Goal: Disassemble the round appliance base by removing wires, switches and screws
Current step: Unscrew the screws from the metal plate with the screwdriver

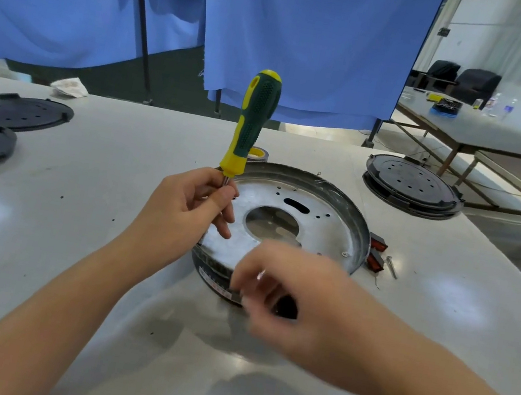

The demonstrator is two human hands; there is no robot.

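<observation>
Though blurred, right hand (284, 292) perhaps pinching something at base (302, 211) rim; screwdriver (252, 126) shaft in left hand (191, 206) grip.

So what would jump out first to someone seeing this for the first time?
The green and yellow screwdriver, held upright by its shaft in the left hand, handle up, at the centre. Just behind it sits the round metal base on the white table, with the blurred right hand at its near rim.

Left hand (188, 205) raised, fingers curled, pinching a screwdriver (252, 126) by its shaft, handle up, right hand (291, 293) blurred, lowered, fingers bent downward, both forearms reaching forward
</observation>
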